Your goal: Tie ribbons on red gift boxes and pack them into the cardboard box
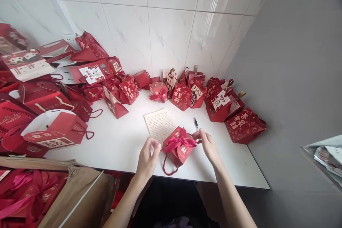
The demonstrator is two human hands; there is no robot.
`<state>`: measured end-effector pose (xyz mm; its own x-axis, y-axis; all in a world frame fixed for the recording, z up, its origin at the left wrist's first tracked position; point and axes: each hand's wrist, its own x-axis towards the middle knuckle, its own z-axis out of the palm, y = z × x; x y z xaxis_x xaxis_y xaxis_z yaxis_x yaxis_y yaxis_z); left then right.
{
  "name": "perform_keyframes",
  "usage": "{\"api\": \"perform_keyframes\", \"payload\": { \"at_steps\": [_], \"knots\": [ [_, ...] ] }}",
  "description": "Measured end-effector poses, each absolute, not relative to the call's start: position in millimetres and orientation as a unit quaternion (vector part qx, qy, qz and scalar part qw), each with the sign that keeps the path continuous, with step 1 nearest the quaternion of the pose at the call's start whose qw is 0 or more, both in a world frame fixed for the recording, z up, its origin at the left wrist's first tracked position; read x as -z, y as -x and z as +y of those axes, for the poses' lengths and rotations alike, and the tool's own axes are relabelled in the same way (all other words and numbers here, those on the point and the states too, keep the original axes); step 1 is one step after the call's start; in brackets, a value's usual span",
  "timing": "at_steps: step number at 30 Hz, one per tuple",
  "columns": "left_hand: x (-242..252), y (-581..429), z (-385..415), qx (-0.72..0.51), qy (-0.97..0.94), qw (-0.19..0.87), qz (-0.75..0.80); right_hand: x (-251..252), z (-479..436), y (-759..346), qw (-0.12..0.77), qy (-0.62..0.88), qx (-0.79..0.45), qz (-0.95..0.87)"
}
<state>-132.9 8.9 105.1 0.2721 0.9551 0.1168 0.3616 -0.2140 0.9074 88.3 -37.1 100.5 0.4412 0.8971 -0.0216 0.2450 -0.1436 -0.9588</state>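
A red gift box (179, 146) with a pink ribbon bow on top sits near the front edge of the white table, a dark red cord loop hanging at its lower left. Beside its left side is my left hand (149, 155), thumb and fingertips pinched together near the ribbon's end; whatever lies between them is too small to make out. My right hand (206, 141) is at the box's right side, fingers curled by the tip of the bow, and what they grip cannot be made out. A handwritten sheet (159, 123) lies partly behind the box.
A black pen (196, 124) lies behind my right hand. Red boxes (181, 96) line the tiled wall, with a large heap of boxes (57, 128) at left. An open cardboard carton (80, 188) of ribboned boxes stands front left. A grey surface borders the table's right side.
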Motion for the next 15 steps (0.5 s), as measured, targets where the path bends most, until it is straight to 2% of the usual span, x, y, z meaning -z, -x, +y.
{"api": "perform_keyframes", "payload": {
  "at_steps": [4,10,12,15],
  "knots": [
    [-111,129,-3,-0.251,-0.693,0.478,0.477,-107,-11,-87,0.453,0.655,-0.438,-0.418],
    [-103,128,3,-0.301,-0.645,0.533,0.457,-104,-13,-75,0.482,0.611,-0.465,-0.423],
    [-95,131,9,-0.345,-0.631,0.521,0.46,-102,-12,-81,0.474,0.622,-0.436,-0.445],
    [-81,135,14,-0.398,-0.596,0.523,0.463,-112,8,-93,0.458,0.666,-0.313,-0.499]
  ]
}}
